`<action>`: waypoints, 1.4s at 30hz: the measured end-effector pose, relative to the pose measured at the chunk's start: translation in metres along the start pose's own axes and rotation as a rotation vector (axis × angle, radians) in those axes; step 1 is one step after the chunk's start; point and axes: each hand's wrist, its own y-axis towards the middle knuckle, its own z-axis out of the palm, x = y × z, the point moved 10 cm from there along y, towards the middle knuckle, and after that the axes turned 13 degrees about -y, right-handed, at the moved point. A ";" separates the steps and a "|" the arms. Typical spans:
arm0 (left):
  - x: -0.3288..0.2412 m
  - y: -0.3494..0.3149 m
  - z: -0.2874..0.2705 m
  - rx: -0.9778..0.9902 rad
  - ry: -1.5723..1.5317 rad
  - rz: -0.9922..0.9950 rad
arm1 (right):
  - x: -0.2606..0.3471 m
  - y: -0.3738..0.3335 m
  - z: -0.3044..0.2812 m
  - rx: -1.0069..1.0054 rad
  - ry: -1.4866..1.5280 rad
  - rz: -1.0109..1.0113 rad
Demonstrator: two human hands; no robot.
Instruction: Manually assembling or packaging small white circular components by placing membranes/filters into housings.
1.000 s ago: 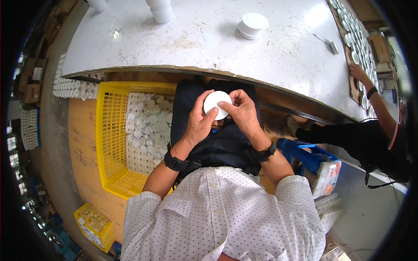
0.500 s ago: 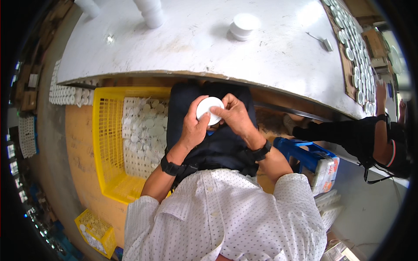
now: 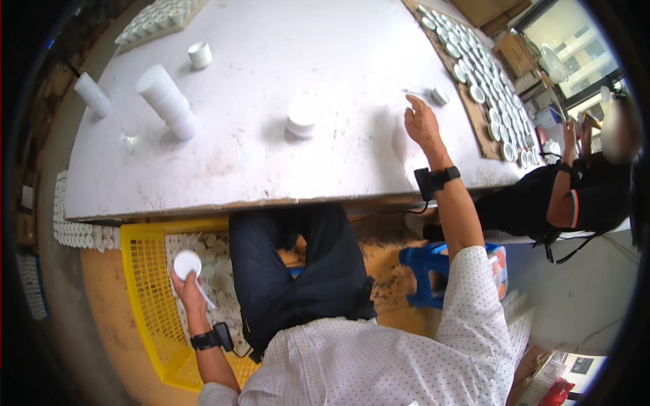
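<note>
We've got big white worktop (image 3: 237, 162) up front, yellow openwork plastic basket (image 3: 145, 291) to our left. Our right hand (image 3: 423, 126) over worktop, grip loosely spread, just beside small grey-headed tool (image 3: 440, 95), can't tell if touching. Our left hand (image 3: 187, 287) above basket, grip pinching round white disc (image 3: 187, 262).

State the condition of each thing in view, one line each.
Left hand: gripping white disc
White disc: held
Right hand: over the table; contact with small tool unclear
Small tool: lying on the table
Yellow basket: holding white pieces
Tall white stack: standing
Small cup: upright
Brown board: bearing round pieces
</note>
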 end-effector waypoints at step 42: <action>0.020 -0.168 0.308 0.986 -0.395 -0.666 | 0.216 -0.246 -0.097 -0.029 0.386 -0.720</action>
